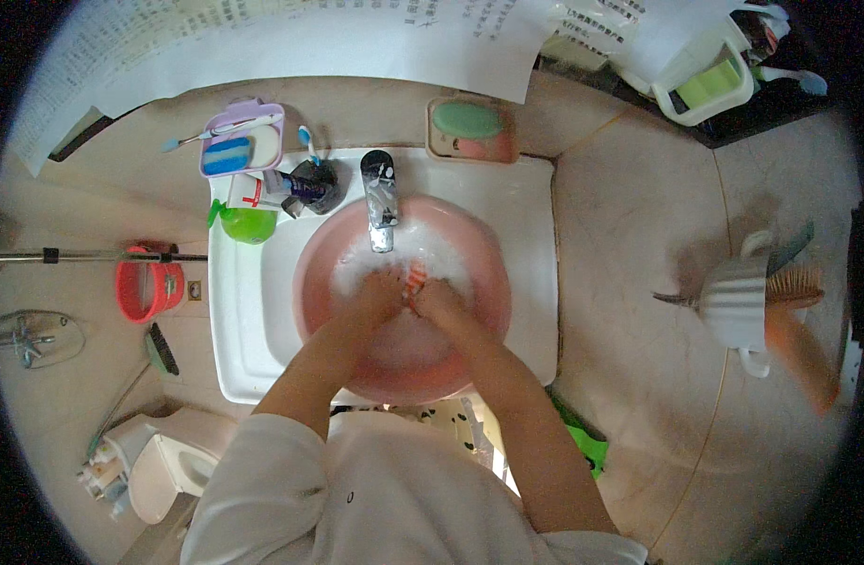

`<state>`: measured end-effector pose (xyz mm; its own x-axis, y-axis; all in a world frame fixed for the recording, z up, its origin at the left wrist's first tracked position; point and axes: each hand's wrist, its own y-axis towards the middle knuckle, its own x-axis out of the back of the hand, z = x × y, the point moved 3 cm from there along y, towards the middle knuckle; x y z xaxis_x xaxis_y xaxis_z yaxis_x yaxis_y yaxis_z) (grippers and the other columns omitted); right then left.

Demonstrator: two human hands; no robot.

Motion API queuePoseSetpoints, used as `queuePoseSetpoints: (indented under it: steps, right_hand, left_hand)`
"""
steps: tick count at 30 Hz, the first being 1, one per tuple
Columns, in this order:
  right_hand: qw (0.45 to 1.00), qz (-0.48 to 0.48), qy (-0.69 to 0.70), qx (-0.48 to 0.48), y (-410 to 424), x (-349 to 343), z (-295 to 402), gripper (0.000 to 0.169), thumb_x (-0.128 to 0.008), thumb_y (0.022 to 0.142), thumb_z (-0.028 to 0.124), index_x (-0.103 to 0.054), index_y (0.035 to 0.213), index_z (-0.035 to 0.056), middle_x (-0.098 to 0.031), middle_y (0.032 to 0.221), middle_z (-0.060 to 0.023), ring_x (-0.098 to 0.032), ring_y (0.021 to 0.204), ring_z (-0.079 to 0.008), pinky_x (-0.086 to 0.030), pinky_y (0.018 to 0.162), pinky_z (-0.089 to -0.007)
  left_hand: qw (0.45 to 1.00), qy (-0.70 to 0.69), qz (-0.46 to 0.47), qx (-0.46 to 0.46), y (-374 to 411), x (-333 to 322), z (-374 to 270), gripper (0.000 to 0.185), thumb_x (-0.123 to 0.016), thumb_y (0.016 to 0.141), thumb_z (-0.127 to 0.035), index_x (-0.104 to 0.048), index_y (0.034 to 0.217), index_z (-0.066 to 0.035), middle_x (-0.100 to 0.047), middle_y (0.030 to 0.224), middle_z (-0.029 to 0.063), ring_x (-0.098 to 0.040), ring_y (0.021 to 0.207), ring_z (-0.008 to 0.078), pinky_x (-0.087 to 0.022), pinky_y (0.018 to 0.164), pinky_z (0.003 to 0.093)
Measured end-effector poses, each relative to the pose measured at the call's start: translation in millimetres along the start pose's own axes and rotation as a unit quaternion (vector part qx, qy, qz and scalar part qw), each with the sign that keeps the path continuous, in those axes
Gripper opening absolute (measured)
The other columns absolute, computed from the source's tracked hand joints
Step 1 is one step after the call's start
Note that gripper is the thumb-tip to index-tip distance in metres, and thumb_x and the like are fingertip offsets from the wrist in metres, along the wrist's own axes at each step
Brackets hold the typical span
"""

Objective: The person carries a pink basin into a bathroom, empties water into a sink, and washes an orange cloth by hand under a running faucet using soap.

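A pink plastic basin (497, 311) of soapy water sits in the white washbasin (241, 339). Both my hands are low in it among white suds (432, 240). Between them shows a small orange-and-white striped cloth (417, 271). My right hand (437, 298) is closed on the cloth from the right. My left hand (384, 288) grips it from the left, its fingers partly covered by foam. Most of the cloth is hidden by the hands and suds. Just beyond them, the chrome faucet (381, 205) reaches over the basin, with foam spots on its handle.
Along the back left stand a purple soap tray (282, 138), toothpaste tubes (252, 192), a dark cup (322, 187) and a green pump bottle (248, 224). A soap dish (442, 150) with green soap is at back right. A wall holder (732, 300) carries combs and a brush.
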<state>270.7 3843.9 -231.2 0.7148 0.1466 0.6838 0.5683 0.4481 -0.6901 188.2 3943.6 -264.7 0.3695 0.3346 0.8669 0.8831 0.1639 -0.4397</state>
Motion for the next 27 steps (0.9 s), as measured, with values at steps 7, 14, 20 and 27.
queuePoseSetpoints:
  steps: [7,14,20,27]
  right_hand:
    - [0.969,0.157,-0.188,0.025,10,-3,3,0.043,-0.054,0.079,0.032,-0.055,0.116,0.0081,-0.058,0.110,-0.0184,-0.056,0.101,-0.0348,-0.043,0.086,-0.0447]
    - [0.964,-0.142,-0.054,0.220,20,13,-13,0.037,-0.054,0.081,0.031,-0.054,0.109,0.0074,-0.060,0.094,-0.0149,-0.058,0.087,-0.0322,-0.042,0.077,-0.0472]
    - [0.668,0.203,0.715,-0.033,-58,34,1,0.034,-0.049,0.088,0.033,-0.055,0.108,0.0059,-0.058,0.101,-0.0081,-0.056,0.090,-0.0200,-0.047,0.077,-0.0356]
    - [0.700,0.078,0.703,0.094,-108,41,8,0.032,-0.045,0.090,0.017,-0.047,0.118,0.0019,-0.053,0.115,-0.0120,-0.052,0.108,-0.0214,-0.046,0.091,-0.0353]
  left_hand:
    - [0.994,-0.031,-0.104,-0.023,27,-43,12,0.025,-0.047,0.081,-0.021,-0.066,0.086,-0.006,-0.064,0.090,0.0159,-0.061,0.086,0.0290,-0.047,0.076,0.0415]
    - [0.983,-0.152,-0.082,0.064,-1,35,-2,0.027,-0.051,0.079,-0.019,-0.056,0.101,-0.004,-0.061,0.096,0.0180,-0.060,0.087,0.0332,-0.045,0.075,0.0447]
    - [0.897,-0.394,-0.150,-0.137,-89,124,-56,0.031,-0.057,0.075,-0.007,-0.055,0.106,-0.008,-0.059,0.099,0.0167,-0.056,0.092,0.0355,-0.044,0.081,0.0444]
    - [0.622,-0.758,-0.185,-0.065,-113,131,-36,0.030,-0.058,0.078,-0.001,-0.051,0.108,-0.004,-0.057,0.104,0.0085,-0.051,0.101,0.0237,-0.038,0.090,0.0358]
